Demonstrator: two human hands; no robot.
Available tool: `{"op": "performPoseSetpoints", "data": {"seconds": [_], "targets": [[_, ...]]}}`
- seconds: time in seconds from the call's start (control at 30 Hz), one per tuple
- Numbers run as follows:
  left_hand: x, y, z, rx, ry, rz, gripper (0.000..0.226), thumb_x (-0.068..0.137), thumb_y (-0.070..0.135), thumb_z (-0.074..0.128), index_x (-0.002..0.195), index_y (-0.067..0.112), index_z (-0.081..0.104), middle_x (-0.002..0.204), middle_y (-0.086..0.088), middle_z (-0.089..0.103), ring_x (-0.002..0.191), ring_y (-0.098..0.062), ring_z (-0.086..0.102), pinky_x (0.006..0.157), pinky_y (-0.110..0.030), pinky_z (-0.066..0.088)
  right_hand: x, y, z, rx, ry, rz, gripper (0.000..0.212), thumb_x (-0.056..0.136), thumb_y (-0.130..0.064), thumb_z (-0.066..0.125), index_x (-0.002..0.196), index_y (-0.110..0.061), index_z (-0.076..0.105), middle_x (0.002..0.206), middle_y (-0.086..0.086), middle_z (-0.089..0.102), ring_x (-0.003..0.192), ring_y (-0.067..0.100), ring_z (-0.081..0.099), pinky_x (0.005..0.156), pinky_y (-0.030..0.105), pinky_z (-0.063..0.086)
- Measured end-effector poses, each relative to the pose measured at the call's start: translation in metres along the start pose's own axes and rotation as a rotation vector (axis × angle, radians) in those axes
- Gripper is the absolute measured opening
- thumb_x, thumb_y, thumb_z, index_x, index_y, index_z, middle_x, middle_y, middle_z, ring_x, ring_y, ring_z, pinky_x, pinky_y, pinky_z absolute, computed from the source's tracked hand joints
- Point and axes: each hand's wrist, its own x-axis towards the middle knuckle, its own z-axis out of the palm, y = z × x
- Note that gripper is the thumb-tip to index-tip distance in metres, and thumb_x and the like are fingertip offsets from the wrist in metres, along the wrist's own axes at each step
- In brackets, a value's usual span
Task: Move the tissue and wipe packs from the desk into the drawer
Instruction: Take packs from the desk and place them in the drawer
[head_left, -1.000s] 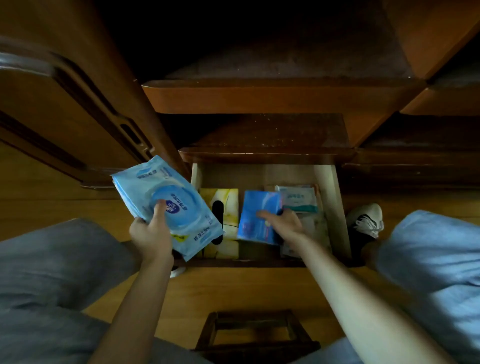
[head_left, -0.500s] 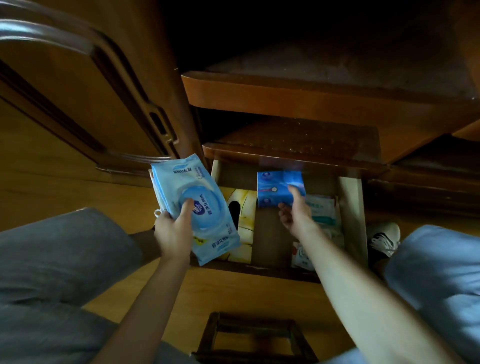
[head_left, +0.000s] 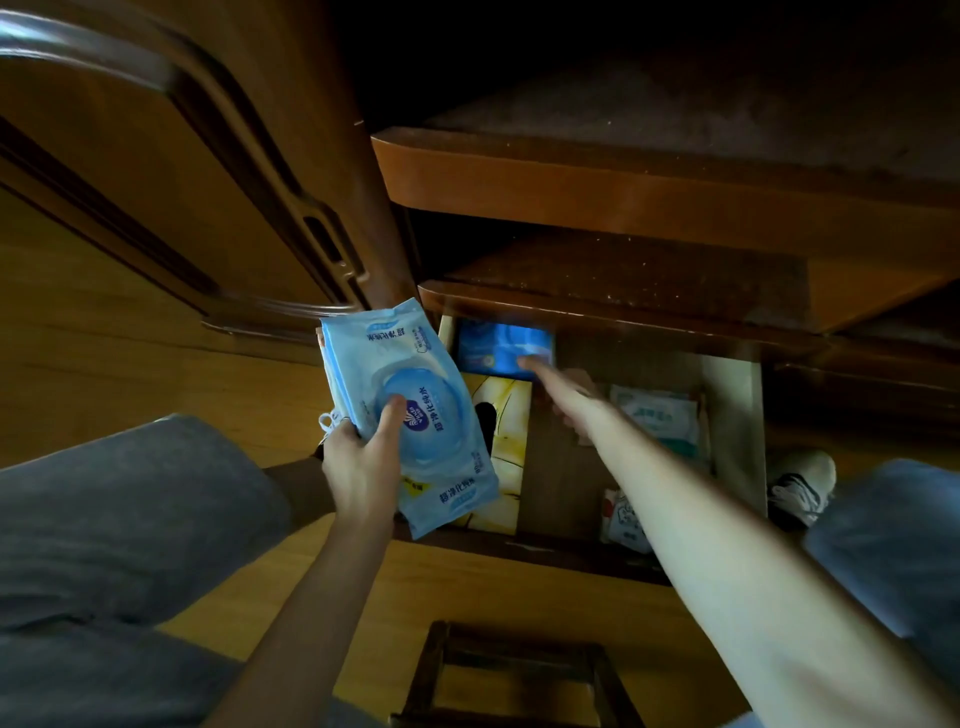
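The right hand (head_left: 558, 387), fingers spread, pushes the blue tissue pack (head_left: 503, 347) to the drawer (head_left: 732, 415) back; it could wedge under the bench lip. The left hand (head_left: 363, 457) grips the wipe pack (head_left: 415, 410) (slippery plastic) above the drawer's edge.

You have a pale blue wipe pack (head_left: 415, 415) with a round blue lid tilted above the front left of the open drawer (head_left: 732, 415). A small dark blue tissue pack (head_left: 498, 345) sits at the back left of it, behind a yellow tissue box (head_left: 501, 441). White packs (head_left: 660, 415) lie along its right side.
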Motion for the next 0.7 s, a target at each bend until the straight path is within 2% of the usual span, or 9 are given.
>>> {"op": "performPoseSetpoints", "data": {"seconds": [0.07,0.13,0.2,0.3,0.37,0.43,0.57,0.63,0.7], "targets": [[0.001,0.000,0.000,0.001,0.006,-0.008,0.022,0.084,0.043,0.076,0.088,0.022,0.070,0.087,0.005,0.076,0.080,-0.012,0.075,0.070,-0.040,0.063,0.002,-0.008,0.001,-0.235,-0.001,-0.029,0.109,0.073,-0.093,0.048,0.152,-0.018,0.045,0.151,0.014,0.049,0.132,0.036,0.052,0.106,0.052,0.043],[0.003,-0.002,-0.003,-0.002,0.010,-0.015,0.023,0.085,0.043,0.076,0.091,0.022,0.070,0.090,0.004,0.076,0.084,-0.014,0.075,0.071,-0.040,0.063,0.007,-0.013,0.002,-0.374,0.163,-0.069,0.112,0.075,-0.095,0.041,0.154,-0.015,0.038,0.154,0.016,0.044,0.135,0.039,0.049,0.105,0.052,0.043],[0.004,-0.003,-0.004,-0.006,0.003,-0.014,0.021,0.085,0.042,0.076,0.091,0.023,0.070,0.090,0.004,0.077,0.084,-0.013,0.075,0.072,-0.040,0.063,0.012,-0.016,0.006,-0.331,0.248,-0.173,0.091,0.089,-0.078,0.049,0.154,-0.015,0.038,0.153,0.014,0.046,0.132,0.036,0.051,0.099,0.047,0.044],[0.003,-0.001,-0.003,-0.015,-0.022,-0.011,0.016,0.085,0.039,0.076,0.089,0.025,0.071,0.088,0.006,0.078,0.083,-0.012,0.075,0.072,-0.040,0.062,0.017,-0.015,0.016,-0.211,0.155,-0.189,0.064,0.098,-0.054,0.056,0.148,-0.015,0.047,0.145,0.009,0.055,0.113,0.025,0.058,0.084,0.035,0.042],[0.001,0.001,0.000,-0.006,-0.044,-0.007,0.015,0.086,0.037,0.076,0.090,0.024,0.071,0.086,0.007,0.077,0.080,-0.010,0.075,0.069,-0.037,0.062,0.016,-0.011,0.014,-0.215,0.142,-0.182,0.053,0.098,-0.052,0.057,0.140,-0.019,0.056,0.139,0.006,0.059,0.099,0.018,0.052,0.080,0.031,0.039],[0.000,0.003,0.003,0.018,-0.073,0.012,0.015,0.087,0.035,0.075,0.088,0.021,0.072,0.084,0.006,0.077,0.077,-0.010,0.075,0.066,-0.036,0.062,0.012,-0.005,0.005,-0.186,0.103,-0.194,0.042,0.097,-0.053,0.058,0.127,-0.023,0.064,0.134,0.006,0.062,0.097,0.018,0.053,0.078,0.029,0.039],[-0.002,0.002,0.010,0.078,-0.184,0.029,0.014,0.085,0.034,0.075,0.088,0.021,0.070,0.083,0.006,0.078,0.078,-0.013,0.075,0.063,-0.034,0.062,-0.012,0.008,-0.025,-0.208,0.039,-0.327,0.037,0.099,-0.053,0.058,0.124,-0.028,0.068,0.132,0.000,0.065,0.116,0.020,0.061,0.091,0.035,0.048],[-0.006,-0.001,0.018,0.085,-0.282,0.005,0.016,0.085,0.033,0.077,0.090,0.018,0.072,0.084,0.003,0.079,0.078,-0.017,0.076,0.067,-0.040,0.063,-0.031,0.013,-0.041,-0.044,-0.069,-0.335,0.028,0.097,-0.055,0.060,0.114,-0.035,0.066,0.127,0.000,0.071,0.108,0.016,0.067,0.090,0.035,0.056],[-0.015,-0.004,0.030,0.144,-0.393,-0.002,0.020,0.084,0.033,0.080,0.090,0.015,0.074,0.083,0.000,0.079,0.075,-0.020,0.077,0.071,-0.048,0.063,-0.051,0.021,-0.054,0.063,-0.261,-0.302,0.043,0.084,-0.066,0.069,0.116,-0.037,0.065,0.118,-0.011,0.074,0.103,0.007,0.070,0.082,0.025,0.057]]}}
